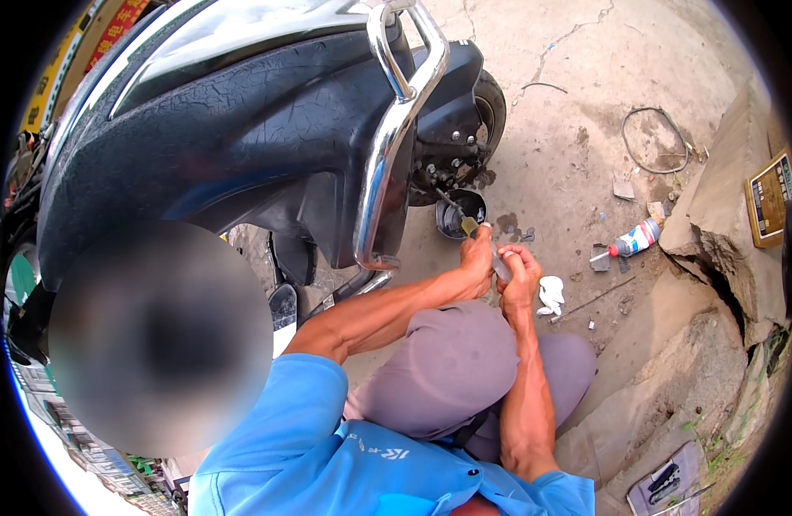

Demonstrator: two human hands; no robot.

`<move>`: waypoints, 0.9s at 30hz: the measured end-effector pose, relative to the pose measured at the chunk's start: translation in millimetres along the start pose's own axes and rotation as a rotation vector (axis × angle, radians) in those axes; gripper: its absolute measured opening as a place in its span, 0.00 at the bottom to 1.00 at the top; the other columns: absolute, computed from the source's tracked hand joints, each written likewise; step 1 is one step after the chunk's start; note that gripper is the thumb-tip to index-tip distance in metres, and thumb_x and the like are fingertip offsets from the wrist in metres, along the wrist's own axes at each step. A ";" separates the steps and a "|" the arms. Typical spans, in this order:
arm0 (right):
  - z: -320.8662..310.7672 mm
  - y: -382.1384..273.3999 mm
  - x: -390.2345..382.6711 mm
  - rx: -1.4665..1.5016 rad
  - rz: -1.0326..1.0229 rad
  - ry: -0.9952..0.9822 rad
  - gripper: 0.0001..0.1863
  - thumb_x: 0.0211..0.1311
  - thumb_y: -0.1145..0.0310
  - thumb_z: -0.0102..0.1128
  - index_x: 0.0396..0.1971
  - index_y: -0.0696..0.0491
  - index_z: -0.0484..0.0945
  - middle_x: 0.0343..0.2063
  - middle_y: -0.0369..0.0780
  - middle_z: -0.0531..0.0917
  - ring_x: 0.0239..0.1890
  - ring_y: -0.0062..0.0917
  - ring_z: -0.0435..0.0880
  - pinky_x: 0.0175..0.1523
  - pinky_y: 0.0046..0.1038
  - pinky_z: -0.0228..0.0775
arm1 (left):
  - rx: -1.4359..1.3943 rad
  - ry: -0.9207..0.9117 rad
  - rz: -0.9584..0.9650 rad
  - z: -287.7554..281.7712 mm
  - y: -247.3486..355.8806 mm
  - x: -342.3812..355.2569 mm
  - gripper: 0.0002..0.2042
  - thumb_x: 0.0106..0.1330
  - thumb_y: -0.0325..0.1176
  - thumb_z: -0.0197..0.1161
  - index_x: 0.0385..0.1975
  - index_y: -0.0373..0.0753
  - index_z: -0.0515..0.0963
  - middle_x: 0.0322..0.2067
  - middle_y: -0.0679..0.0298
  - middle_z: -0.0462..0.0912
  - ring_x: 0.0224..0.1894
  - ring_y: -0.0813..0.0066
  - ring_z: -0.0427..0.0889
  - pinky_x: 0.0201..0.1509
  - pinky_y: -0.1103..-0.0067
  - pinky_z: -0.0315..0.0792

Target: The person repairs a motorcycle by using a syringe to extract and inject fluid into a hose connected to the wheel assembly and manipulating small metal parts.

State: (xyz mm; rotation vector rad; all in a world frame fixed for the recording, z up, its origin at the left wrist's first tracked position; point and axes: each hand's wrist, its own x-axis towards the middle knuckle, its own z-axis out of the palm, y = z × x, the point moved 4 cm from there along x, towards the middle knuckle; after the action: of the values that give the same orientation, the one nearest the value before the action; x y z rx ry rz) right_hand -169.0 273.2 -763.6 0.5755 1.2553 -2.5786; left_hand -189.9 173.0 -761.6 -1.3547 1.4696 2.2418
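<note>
My left hand (477,256) is closed around a slim syringe-like tool (469,227), whose translucent yellowish front part points at the scooter's lower mechanism. My right hand (518,280) grips the same tool's clear rear part (502,267), fingers curled. Beyond my left hand a black bowl (452,223) sits on the ground beneath the bolted housing (452,146) by the wheel (492,107). A thin tube or rod (447,200) runs between housing and tool; its exact connection is too small to tell. The dark scooter body (224,129) with chrome rail (390,155) fills the upper left.
A bottle with red cap (637,237) lies right of my hands, near white crumpled tissue (551,295), a thin rod (594,298) and a cable loop (654,141). Broken concrete slabs (714,224), a boxy object (767,198) and a tray with dark tools (667,483) are along the right.
</note>
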 end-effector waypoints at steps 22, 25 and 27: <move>4.0 -5.1 -1.8 0.008 -0.034 -0.011 0.07 0.63 0.71 0.56 0.29 0.55 0.81 0.24 0.32 0.81 0.15 0.10 0.66 0.17 0.17 0.50 | -0.002 -0.026 0.013 3.1 7.1 -8.8 0.17 0.70 0.49 0.54 0.34 0.40 0.70 0.23 0.65 0.71 0.21 0.74 0.71 0.21 0.74 0.65; 4.2 -4.8 -2.1 -0.002 -0.045 -0.009 0.07 0.63 0.71 0.56 0.29 0.55 0.81 0.24 0.32 0.81 0.15 0.10 0.66 0.18 0.17 0.50 | -0.003 -0.029 0.009 2.2 6.1 -9.4 0.17 0.70 0.49 0.54 0.34 0.39 0.70 0.24 0.65 0.72 0.22 0.74 0.72 0.22 0.74 0.66; 3.9 -5.0 -2.3 -0.002 -0.051 -0.004 0.06 0.63 0.71 0.56 0.29 0.55 0.81 0.24 0.32 0.81 0.15 0.10 0.66 0.18 0.17 0.50 | 0.003 -0.031 0.015 1.9 5.6 -6.4 0.17 0.70 0.50 0.54 0.35 0.39 0.70 0.24 0.65 0.72 0.23 0.74 0.73 0.22 0.74 0.67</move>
State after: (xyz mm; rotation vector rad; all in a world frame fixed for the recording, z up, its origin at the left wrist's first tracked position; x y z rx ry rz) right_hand -169.7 273.2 -756.9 0.5439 1.2881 -2.6181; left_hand -190.3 173.8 -752.9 -1.3058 1.4773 2.2583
